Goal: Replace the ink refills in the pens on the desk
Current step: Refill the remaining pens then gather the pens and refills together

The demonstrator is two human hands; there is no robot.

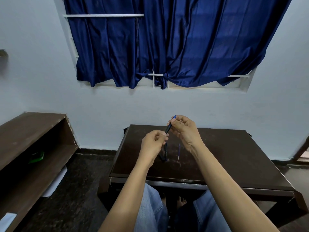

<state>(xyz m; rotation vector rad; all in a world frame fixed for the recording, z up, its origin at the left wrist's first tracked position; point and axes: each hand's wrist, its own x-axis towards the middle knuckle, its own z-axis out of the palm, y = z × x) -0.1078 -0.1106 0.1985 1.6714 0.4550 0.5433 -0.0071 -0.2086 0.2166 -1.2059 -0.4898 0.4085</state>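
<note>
Both my hands hold one dark pen (167, 128) with a blue end above the dark brown desk (225, 158). My right hand (183, 128) pinches its upper part near the blue end. My left hand (153, 142) closes its fingertips on the lower end. The pen is tilted, blue end up and away. Below the hands, dark pens (164, 154) lie on the desk, partly hidden by my left hand. A thin ink refill (179, 151) with a purple upper part lies on the desk just right of them.
A brown shelf unit (33, 136) stands at the left with a green object (36, 157) on it. A blue curtain (167, 42) covers the window on the wall behind the desk. My knees in jeans (150, 206) are under the desk's front edge.
</note>
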